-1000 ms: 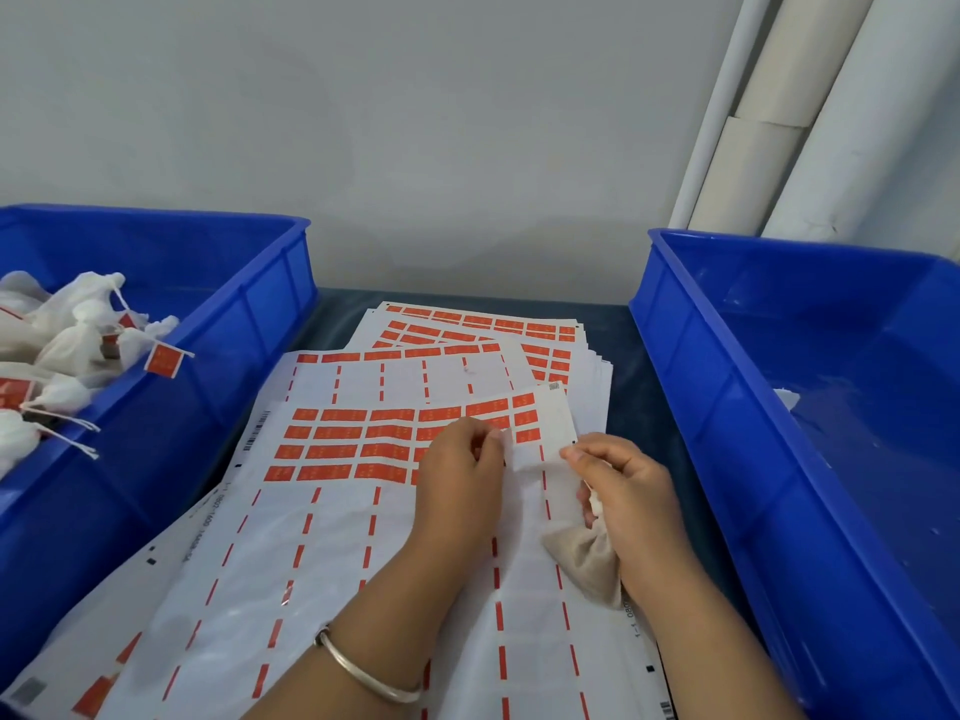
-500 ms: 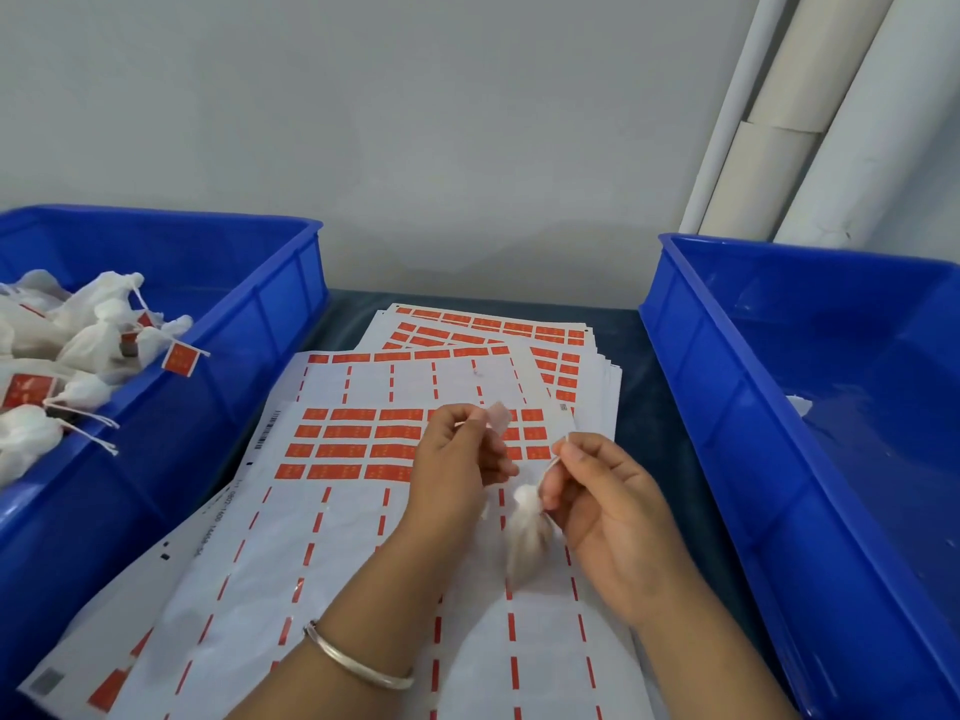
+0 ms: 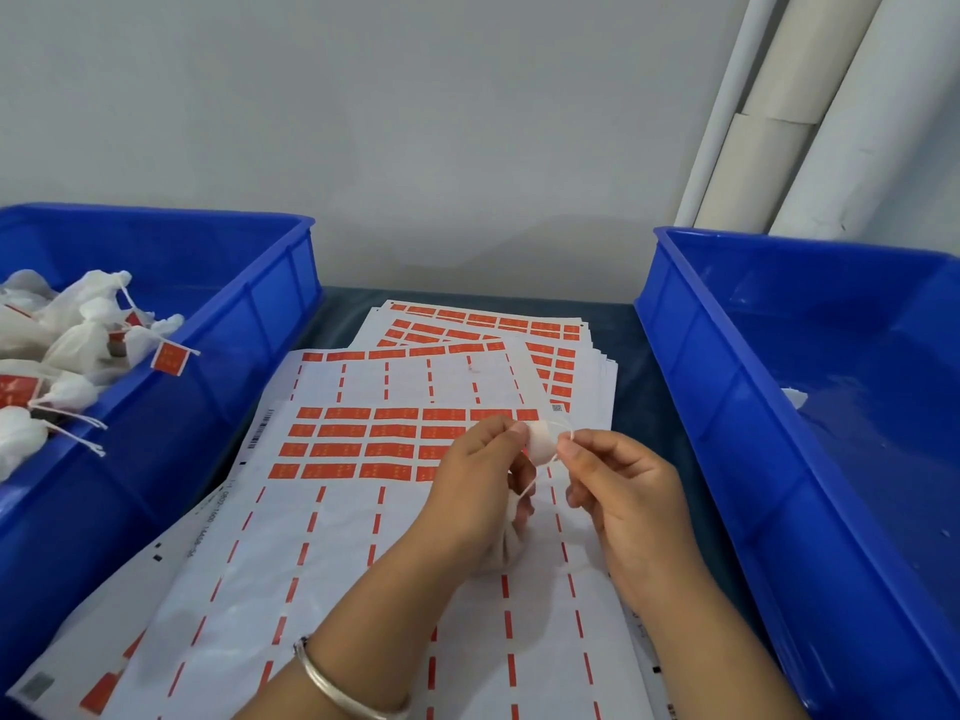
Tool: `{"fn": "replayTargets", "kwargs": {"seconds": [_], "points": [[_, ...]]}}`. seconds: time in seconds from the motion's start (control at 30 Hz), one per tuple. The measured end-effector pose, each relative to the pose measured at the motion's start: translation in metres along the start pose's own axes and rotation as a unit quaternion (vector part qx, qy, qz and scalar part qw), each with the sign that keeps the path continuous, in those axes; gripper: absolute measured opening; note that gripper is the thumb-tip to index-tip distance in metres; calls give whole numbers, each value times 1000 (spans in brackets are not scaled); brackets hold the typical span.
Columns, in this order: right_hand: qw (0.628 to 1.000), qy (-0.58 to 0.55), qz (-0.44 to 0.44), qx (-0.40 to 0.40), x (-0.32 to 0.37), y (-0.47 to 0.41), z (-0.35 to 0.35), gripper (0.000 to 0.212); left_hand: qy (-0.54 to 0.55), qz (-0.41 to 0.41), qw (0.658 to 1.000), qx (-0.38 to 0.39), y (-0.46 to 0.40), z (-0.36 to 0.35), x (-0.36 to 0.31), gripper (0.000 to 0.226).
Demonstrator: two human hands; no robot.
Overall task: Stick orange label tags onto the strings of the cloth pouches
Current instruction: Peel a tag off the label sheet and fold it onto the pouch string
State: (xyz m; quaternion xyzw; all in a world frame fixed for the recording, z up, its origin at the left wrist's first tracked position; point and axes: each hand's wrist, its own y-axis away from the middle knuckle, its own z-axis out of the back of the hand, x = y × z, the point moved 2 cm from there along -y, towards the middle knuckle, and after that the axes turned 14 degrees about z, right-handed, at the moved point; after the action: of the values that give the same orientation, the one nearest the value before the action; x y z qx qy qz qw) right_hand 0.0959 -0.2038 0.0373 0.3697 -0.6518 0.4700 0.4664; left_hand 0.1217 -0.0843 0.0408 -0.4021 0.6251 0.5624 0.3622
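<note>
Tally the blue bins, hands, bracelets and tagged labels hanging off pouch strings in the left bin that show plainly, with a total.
Blue bins: 2, the left bin and the right bin
Hands: 2, left hand and right hand
Bracelets: 1, bracelet
Plainly visible orange tags in the left bin: 2, and; others are partly hidden
Total: 7

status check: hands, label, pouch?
Left hand pinches peeled label; right hand pinches string. Pouch mostly hidden behind left hand. Nothing obstructing.
</note>
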Motion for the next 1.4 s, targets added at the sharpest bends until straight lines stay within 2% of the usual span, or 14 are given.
{"fn": "replayTargets", "kwargs": {"seconds": [0.2,0.3,0.4,0.63,1.07,1.2,1.4], "points": [[1000,3,11,-12,0,0,2,13,-15,11,1000,-10,-3,1,0,17],[999,-37,-11,-26,-2,-1,4,2,14,38,999,-16,-2,0,-1,13],[998,-46,-17,-36,-4,-3,5,4,47,68,996,-18,-1,0,-3,10],[998,7,2,-62,-9,-4,6,2,38,88,995,-20,-1,-1,-4,17],[997,54,23,-49,-14,-7,9,4,9,109,994,7,4,-4,-7,17],[997,57,21,-51,-16,-7,9,7,16,100,995,12,5,-3,-7,11],[998,7,3,-60,-17,-7,7,1,24,49,998,29,5,1,-4,14]]}}
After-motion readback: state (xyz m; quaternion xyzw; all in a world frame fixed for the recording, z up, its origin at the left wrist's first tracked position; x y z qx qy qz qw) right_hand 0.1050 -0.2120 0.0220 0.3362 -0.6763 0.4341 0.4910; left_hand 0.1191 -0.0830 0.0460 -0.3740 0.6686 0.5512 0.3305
